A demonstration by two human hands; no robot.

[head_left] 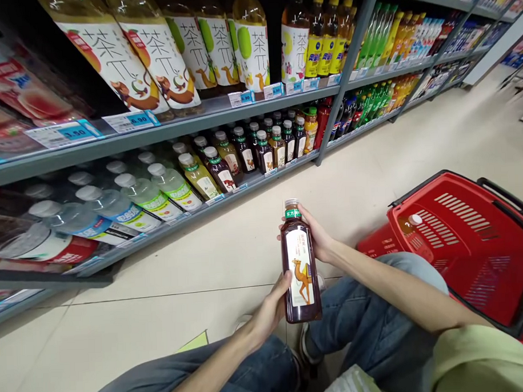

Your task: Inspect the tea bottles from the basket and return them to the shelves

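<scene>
I hold a dark tea bottle (300, 264) with a green cap band and a white label showing a camel, upright in front of my knees. My left hand (269, 310) grips its lower part from the left. My right hand (316, 234) wraps round its upper part from behind. Both hands are closed on it. I am crouched low on the floor beside a shop shelf.
A red shopping basket (473, 240) stands on the floor at my right, with one bottle (410, 222) inside. The lower shelf (210, 206) at left holds water and tea bottles; the upper shelf (224, 108) holds large tea bottles. Pale tiled floor (414, 139) runs down the aisle.
</scene>
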